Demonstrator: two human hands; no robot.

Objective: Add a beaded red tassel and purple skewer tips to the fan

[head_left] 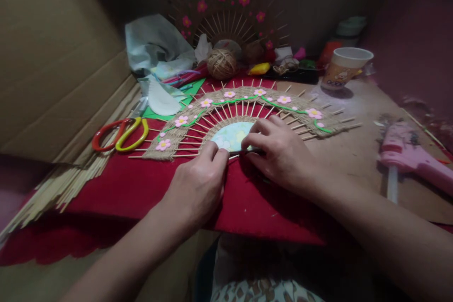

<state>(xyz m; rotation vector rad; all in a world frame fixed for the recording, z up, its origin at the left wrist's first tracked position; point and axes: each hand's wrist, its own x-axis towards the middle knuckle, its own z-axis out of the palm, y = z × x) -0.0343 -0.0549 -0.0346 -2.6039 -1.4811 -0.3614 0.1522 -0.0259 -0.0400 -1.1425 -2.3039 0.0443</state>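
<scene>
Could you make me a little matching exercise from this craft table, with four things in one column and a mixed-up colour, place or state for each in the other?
Things
1. Scissors
2. Ball of twine
3. Cup
4. Glue gun

Descriptions
A. Upright, with a white rim
B. Pink, lying at the far right
C. One orange-red handle loop, one yellow
D. Tan, just beyond the middle of the woven fan

Right pairs: 1-C, 2-D, 3-A, 4-B
</scene>
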